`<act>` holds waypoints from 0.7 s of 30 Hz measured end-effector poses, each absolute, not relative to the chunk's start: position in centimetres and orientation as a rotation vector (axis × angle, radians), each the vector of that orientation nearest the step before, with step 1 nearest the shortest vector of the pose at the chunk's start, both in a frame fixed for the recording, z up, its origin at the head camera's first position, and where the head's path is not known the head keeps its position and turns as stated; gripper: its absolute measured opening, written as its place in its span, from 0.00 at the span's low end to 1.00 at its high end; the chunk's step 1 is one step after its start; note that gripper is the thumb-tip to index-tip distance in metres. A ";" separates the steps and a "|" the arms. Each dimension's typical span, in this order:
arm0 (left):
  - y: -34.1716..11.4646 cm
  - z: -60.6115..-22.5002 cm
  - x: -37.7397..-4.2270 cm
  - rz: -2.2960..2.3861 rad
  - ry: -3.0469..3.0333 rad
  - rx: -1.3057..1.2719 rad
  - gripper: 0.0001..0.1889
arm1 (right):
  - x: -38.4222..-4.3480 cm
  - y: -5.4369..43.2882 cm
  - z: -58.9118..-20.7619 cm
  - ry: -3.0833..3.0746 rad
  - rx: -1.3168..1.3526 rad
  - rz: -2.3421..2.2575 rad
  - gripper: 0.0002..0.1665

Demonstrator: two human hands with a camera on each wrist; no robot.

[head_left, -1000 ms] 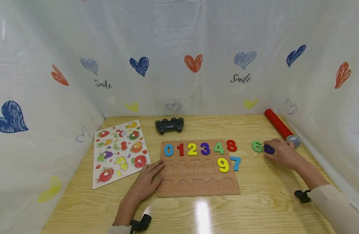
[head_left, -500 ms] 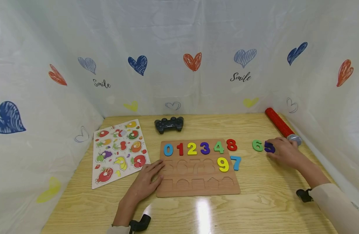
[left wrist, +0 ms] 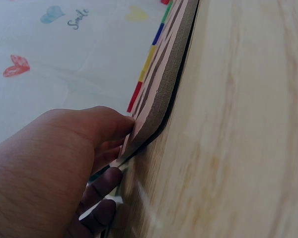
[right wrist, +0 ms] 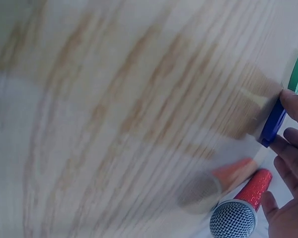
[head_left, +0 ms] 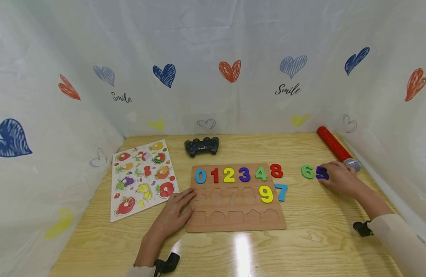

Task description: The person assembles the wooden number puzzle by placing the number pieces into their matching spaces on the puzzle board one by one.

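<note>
In the head view, my right hand (head_left: 341, 178) is at the right of the table and pinches a purple number 5 (head_left: 322, 173) between thumb and fingers. The right wrist view shows the number 5 (right wrist: 274, 121) edge-on, at the fingertips. Just left of it lies a green number 6 (head_left: 307, 171). My left hand (head_left: 171, 215) rests its relaxed fingers on the left edge of a wooden number board (head_left: 213, 223). Numbers 0 to 4 fill its top row. A yellow 9 (head_left: 266, 194), blue 7 (head_left: 281, 192) and red 8 (head_left: 277, 171) lie at its right side.
A fruit puzzle board (head_left: 143, 181) lies on the left, a black game controller (head_left: 202, 146) behind the number board. Near my right hand lies a red microphone (head_left: 336, 145). A white sheet printed with hearts (head_left: 230, 71) encloses the table's back and sides.
The view shifts slightly. My right hand stays at the purple number 5, which scarcely moves beside the green 6. My left hand keeps its place on the board's edge.
</note>
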State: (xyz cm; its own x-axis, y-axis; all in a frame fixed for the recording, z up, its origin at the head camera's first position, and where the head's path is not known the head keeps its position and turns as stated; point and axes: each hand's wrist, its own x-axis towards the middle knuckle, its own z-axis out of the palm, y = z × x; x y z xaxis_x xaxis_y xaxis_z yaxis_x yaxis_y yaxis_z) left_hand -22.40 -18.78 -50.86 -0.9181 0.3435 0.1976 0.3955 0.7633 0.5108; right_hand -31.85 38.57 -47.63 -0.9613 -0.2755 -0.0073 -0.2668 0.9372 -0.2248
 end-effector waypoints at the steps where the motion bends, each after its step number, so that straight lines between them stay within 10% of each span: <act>1: -18.8 -50.9 -22.4 -0.858 -2.858 -0.606 0.26 | -31.9 38.6 -47.6 3.055 -0.423 -0.341 0.35; 21: -18.9 -50.8 -22.4 -0.874 -2.875 -0.609 0.26 | -30.0 37.9 -46.5 3.163 -0.527 -0.400 0.33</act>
